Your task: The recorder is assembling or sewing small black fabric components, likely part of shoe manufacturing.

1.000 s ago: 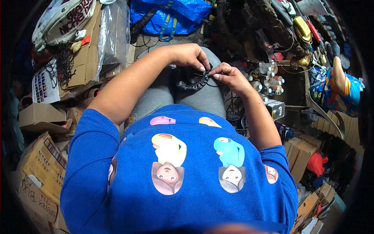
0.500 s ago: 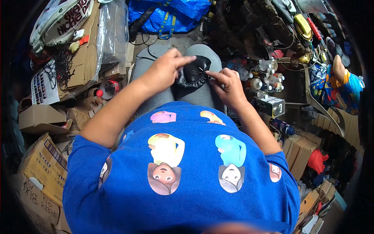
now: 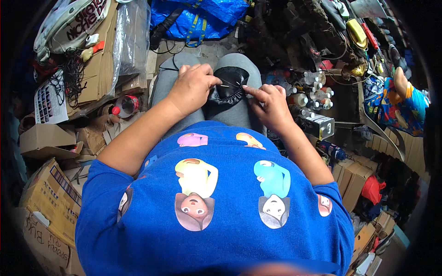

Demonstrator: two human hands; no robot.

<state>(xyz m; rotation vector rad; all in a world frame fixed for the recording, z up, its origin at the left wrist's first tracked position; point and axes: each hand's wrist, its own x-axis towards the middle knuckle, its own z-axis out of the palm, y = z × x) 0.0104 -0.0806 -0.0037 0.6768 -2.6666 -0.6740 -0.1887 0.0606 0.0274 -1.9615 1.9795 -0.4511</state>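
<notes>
A black, shiny leather-like piece (image 3: 231, 76) with a gathered, puckered edge lies across my grey-trousered lap, between the knees. At its left side my left hand (image 3: 194, 87) is closed in a pinch, with a thin pale needle-like tool (image 3: 224, 86) pointing from the fingertips over the piece. My right hand (image 3: 269, 102) grips the piece's right edge, index finger reaching onto it. A second short pale sliver shows near that fingertip; I cannot make out what it is. Black cord (image 3: 169, 69) lies over my left knee.
Flattened cardboard (image 3: 97, 73) and plastic sheeting stand at the left, above boxes (image 3: 50, 202). A blue bag (image 3: 198, 23) lies ahead. Several small bottles (image 3: 317, 89) and a metal can (image 3: 320, 126) crowd the right. Another person's arm (image 3: 400, 82) shows at far right.
My left hand has drawn back and down from above the black piece to its left side, its stretched finger now bent in a pinch. The right hand stays nearly in place.
</notes>
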